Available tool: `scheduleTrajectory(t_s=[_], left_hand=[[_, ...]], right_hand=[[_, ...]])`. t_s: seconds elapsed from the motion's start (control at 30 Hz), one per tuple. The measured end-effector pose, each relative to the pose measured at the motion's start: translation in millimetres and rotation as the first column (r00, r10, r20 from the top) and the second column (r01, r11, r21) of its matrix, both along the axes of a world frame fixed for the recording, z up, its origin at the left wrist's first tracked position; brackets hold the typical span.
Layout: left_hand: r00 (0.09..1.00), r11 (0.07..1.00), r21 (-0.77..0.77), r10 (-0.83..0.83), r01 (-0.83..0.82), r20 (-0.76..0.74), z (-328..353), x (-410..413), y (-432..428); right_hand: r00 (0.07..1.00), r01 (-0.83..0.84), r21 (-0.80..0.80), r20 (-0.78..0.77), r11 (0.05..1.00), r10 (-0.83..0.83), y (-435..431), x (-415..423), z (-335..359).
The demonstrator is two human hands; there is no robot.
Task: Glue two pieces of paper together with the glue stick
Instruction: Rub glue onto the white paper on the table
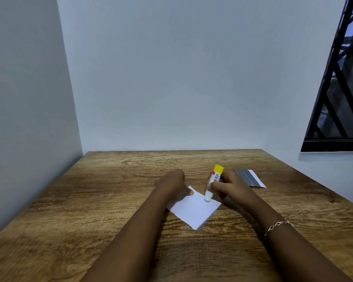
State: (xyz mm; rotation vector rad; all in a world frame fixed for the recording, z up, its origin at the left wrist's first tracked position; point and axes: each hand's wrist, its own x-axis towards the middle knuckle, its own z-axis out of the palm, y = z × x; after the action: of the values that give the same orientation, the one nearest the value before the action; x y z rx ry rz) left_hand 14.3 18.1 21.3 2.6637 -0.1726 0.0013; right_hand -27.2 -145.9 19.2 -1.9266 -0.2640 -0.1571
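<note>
A white square of paper lies flat on the wooden table, turned like a diamond. My left hand presses its far left corner down with the fingertips. My right hand grips a glue stick with a yellow end up and its white tip down, touching the paper near the far right edge. A second piece of paper, dark grey with a white border, lies behind my right hand, partly hidden by it.
Pale walls close the table on the left and at the back. A black barred window is at the upper right. A chain bracelet is on my right wrist.
</note>
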Motion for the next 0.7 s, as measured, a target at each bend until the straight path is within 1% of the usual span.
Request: scheduleTrajectory(t_s=[0.13,0.27,0.33,0.43,0.5,0.57,0.63,0.7], left_hand=[[0.997,0.995,-0.060,0.075,-0.075,0.001,0.1,-1.1,3.3],[0.961,0.952,-0.149,0.275,-0.269,0.024,4.3,-0.1,17.4],[0.939,0.933,-0.126,0.342,-0.336,0.027,4.6,0.0,24.5],[0.919,0.919,-0.040,0.393,-0.392,0.039,3.7,-3.2,26.1],[0.932,0.936,-0.036,0.353,-0.351,0.083,4.0,-3.8,22.5],[0.965,0.973,-0.027,0.231,-0.230,0.124,4.7,-4.4,16.2],[0.987,0.993,0.021,0.112,-0.115,0.118,5.2,-7.3,10.3],[0.994,0.996,0.080,0.042,-0.050,0.098,4.3,-9.8,6.6]], right_hand=[[1.000,0.009,0.034,0.019,0.999,-0.010,-0.4,3.7,-2.5],[0.998,0.026,0.123,0.045,0.992,-0.032,-0.9,8.3,-5.2],[0.997,0.052,0.145,0.056,0.988,-0.060,-0.9,10.3,-7.5],[0.990,0.095,0.057,0.098,0.994,-0.100,0.8,14.6,-11.6],[0.987,0.110,0.011,0.119,0.994,-0.111,2.5,19.4,-13.6],[0.986,0.114,-0.011,0.126,0.993,-0.111,3.4,24.2,-16.2],[0.985,0.119,-0.023,0.131,0.993,-0.115,6.0,26.8,-17.5],[0.982,0.104,-0.057,0.166,0.993,-0.093,9.5,28.6,-17.3]])
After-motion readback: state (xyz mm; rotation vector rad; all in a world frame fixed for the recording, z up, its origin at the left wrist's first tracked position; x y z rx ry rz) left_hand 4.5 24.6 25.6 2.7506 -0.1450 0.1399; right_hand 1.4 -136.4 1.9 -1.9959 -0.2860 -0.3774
